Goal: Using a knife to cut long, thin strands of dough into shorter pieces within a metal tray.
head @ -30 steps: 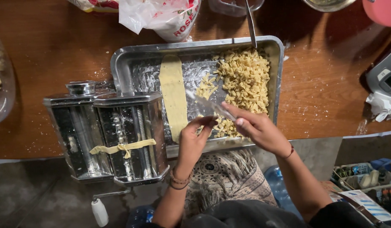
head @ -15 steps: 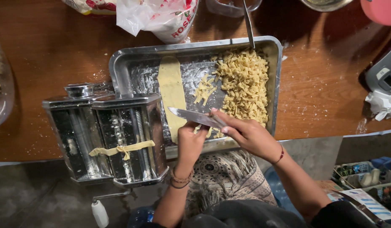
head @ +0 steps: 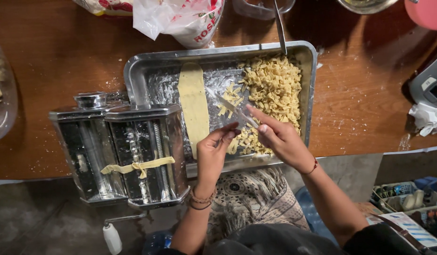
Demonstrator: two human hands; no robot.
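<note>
The near rim of the metal tray was hidden behind your hands, and the far edge of the table cut off the containers at the top, so only their lower parts showed. The knife was blurred along its blade, and its handle was buried in your fist.

Your right hand was closed tightly around the knife, forefinger stretched along its back, the blade angled up and left over the floured tray bottom. Your left hand was pinched narrow, thumb and fingertips meeting at the near end of the tray beside a few cut pieces; whether it actually held one, you could not tell.

The long dough strip lay flat in the tray, just left of the blade. The heap of cut noodles filled the tray's right half, touching your right hand.

The pasta machine stood against the tray's left corner, covering it, with a dough scrap draped over its front. A plastic bag lay beyond the tray.
</note>
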